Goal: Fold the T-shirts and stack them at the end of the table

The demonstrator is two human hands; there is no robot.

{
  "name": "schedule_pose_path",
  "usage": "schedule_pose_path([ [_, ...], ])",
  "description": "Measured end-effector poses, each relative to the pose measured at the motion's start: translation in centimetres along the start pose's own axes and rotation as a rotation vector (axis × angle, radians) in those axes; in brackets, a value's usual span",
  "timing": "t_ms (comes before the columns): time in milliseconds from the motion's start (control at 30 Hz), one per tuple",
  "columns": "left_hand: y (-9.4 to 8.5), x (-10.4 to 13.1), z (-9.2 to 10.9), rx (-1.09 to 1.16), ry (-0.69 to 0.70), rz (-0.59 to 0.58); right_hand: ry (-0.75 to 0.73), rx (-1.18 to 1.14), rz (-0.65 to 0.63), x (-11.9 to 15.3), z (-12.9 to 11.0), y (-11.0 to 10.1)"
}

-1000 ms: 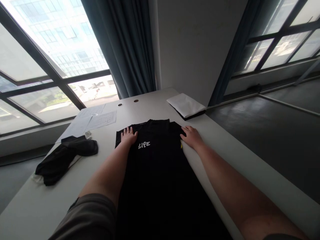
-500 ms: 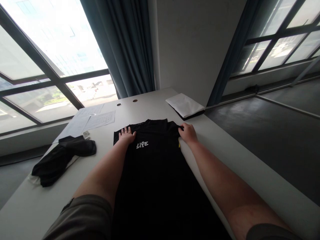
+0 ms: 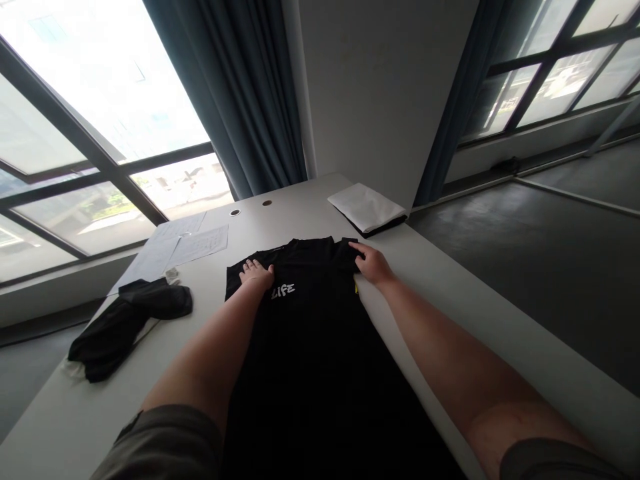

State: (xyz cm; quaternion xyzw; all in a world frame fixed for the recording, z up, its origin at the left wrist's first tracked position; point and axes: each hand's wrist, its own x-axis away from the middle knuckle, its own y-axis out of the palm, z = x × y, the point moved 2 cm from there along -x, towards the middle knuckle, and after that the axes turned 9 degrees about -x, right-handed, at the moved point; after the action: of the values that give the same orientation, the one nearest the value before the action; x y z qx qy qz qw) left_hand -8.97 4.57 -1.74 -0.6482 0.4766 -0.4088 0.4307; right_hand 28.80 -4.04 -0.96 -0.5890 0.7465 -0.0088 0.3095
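Observation:
A black T-shirt [image 3: 320, 347] lies spread out on the table, its neckline at the far end and white "LIFE" lettering on the chest. My left hand [image 3: 256, 272] rests flat on the left shoulder area, fingers spread. At the right sleeve is my right hand [image 3: 374, 263], its index finger stretched over the cloth and the other fingers curled; the thumb is hard to make out. A small yellow patch [image 3: 357, 289] shows at the shirt's edge below this sleeve. The shirt's lower end runs out of view toward me.
On the white table [image 3: 280, 223], a crumpled black garment [image 3: 125, 320] lies at left, near papers [image 3: 200, 244]. A folded white item [image 3: 367, 205] with a dark underside sits at the far right. Two cable holes, a curtain [image 3: 235, 100] and a pillar [image 3: 380, 93] are beyond.
My right hand has loosened its pinch on the right sleeve, and the index finger now extends over it. That sleeve lies flatter and squarer. The left hand stays on the shirt.

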Motion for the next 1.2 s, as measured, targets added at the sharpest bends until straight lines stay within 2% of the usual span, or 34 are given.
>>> schedule_pose_path([
  [133, -0.3, 0.3, -0.5, -0.007, 0.017, -0.009, -0.068, 0.015, 0.011, 0.0, 0.0, 0.4],
  [300, -1.2, -0.1, -1.0, -0.037, 0.082, -0.007, -0.037, 0.021, 0.014, 0.1, 0.3, 0.4],
  [433, -0.7, 0.3, -1.5, -0.034, 0.141, 0.004, -0.017, 0.013, 0.010, 0.0, 0.5, 0.3],
  [600, 0.3, 0.4, -2.4, -0.010, 0.152, -0.002, -0.031, 0.018, 0.015, 0.0, 0.5, 0.4],
  [867, 0.0, 0.5, -3.1, -0.001, 0.200, 0.003, -0.027, 0.018, 0.014, 0.0, 0.5, 0.4],
  [1067, -0.9, 1.3, -4.6, -0.019, 0.290, 0.081, -0.033, 0.026, 0.016, -0.1, 0.7, 0.4],
  [1200, -1.9, 1.0, -6.2, -0.040, 0.343, 0.087, -0.043, 0.025, 0.021, 0.0, 0.5, 0.3],
])
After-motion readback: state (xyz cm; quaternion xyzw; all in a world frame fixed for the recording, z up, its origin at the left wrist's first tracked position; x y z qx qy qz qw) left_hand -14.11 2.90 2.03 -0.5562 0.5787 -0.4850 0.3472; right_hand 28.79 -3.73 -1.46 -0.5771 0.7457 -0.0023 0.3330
